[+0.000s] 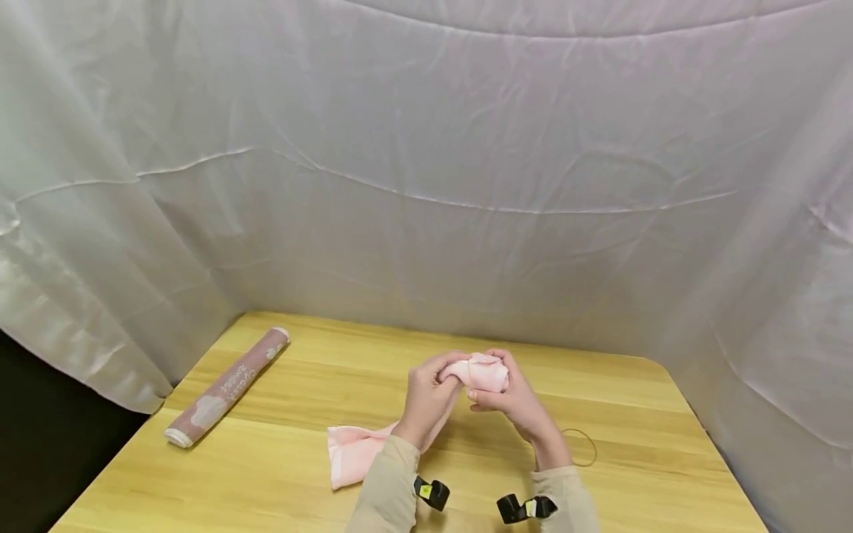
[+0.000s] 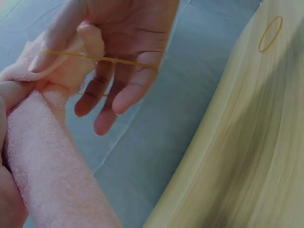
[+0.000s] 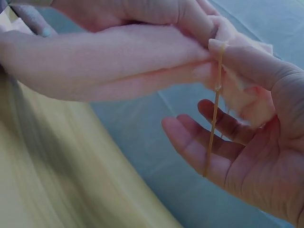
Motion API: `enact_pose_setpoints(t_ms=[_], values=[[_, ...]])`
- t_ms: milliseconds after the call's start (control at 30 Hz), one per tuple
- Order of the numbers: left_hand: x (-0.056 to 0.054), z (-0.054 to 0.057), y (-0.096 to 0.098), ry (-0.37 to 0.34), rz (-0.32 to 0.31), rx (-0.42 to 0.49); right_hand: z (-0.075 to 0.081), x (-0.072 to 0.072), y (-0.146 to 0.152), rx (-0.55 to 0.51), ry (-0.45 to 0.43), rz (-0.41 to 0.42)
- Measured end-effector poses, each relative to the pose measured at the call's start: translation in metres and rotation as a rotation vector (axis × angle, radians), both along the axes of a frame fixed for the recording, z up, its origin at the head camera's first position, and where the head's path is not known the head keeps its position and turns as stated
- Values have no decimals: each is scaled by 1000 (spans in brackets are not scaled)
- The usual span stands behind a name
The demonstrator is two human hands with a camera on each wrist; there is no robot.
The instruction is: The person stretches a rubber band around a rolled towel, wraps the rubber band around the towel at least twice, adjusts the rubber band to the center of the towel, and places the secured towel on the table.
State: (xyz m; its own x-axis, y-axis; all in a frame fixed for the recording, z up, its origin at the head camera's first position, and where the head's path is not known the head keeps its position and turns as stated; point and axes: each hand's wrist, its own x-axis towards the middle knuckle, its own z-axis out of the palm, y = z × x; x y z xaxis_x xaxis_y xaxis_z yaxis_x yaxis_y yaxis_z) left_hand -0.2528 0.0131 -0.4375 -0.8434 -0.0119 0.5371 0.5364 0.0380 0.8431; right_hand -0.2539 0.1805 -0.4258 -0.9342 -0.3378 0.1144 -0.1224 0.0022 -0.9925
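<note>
Head view — towel: pink towel [image 1: 373, 444], rolled at its upper end and lifted above the table [image 1: 300, 385]; lower end lies flat on the wood.
Head view — left hand: left hand [image 1: 426, 396] curled round the rolled part, just below the tip.
Head view — right hand: right hand [image 1: 509, 400] at the tip of the roll, fingers partly curled about it.
Head view — spare band: a second rubber band [image 1: 581, 447] lies loose on the table, just right of the right wrist.
Head view — other item: rolled mat or sheet in printed wrapper [image 1: 226, 386] at far left, well apart from the hands.
Head view — surround: white cloth backdrop [image 1: 426, 148] on three sides.
Left wrist view — towel: roll runs up from lower left; its end sits against the right palm.
Left wrist view — band: yellow rubber band [image 2: 99, 59] stretched taut from thumb to fingers across the towel tip.
Right wrist view — band: stretched from the thumb tip down to the fingers, in front of the towel end; right hand spread, holding the band by tension.
Right wrist view — left hand: clamped on the roll.
Progress (judged): rolling looks done; the band is stretched at the tip but not yet seated round the roll; slipping it on remains.
</note>
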Motion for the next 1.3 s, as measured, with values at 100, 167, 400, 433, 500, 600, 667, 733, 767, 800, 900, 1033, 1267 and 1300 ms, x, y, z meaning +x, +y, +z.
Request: enact_pose_setpoints(t_ms=[100, 167, 400, 433, 500, 600, 667, 733, 767, 800, 900, 1033, 1267, 1300], values=[[-2, -1, -2, -23, 22, 57, -5, -4, -1, 15, -46, -9], [-5, -2, -4, -27, 49, 75, -8, -5, -1, 22, -82, 6], [-11, -7, -9, -50, 130, 161, -16, -7, 4, 29, -175, 136], [-12, -7, -10, -37, 154, 163, -17, -8, 4, 31, -183, 164], [-12, -6, -10, -32, 183, 177, -19, -8, 4, 24, -200, 230], [-13, -8, -9, -25, 253, 159, -24, -8, 3, -26, -225, 332], [-13, -11, -8, -57, 252, 199, -28, -8, 1, -93, -237, 384], [-13, -12, -8, -99, 248, 255, -32, -8, -2, -181, -240, 431], [-14, -13, -8, -119, 253, 279, -35, -8, -4, -232, -239, 458], [-14, -13, -8, -132, 265, 296, -37, -9, -6, -286, -235, 492], [-16, -13, -9, -146, 332, 298, -46, -10, -13, -431, -213, 606], [-18, -13, -12, -128, 413, 289, -56, -11, -25, -594, -135, 750], [-20, -12, -11, -118, 440, 322, -60, -14, -38, -1091, -190, 884], [-20, -12, -11, -120, 435, 322, -59, -14, -38, -1177, -241, 876]])
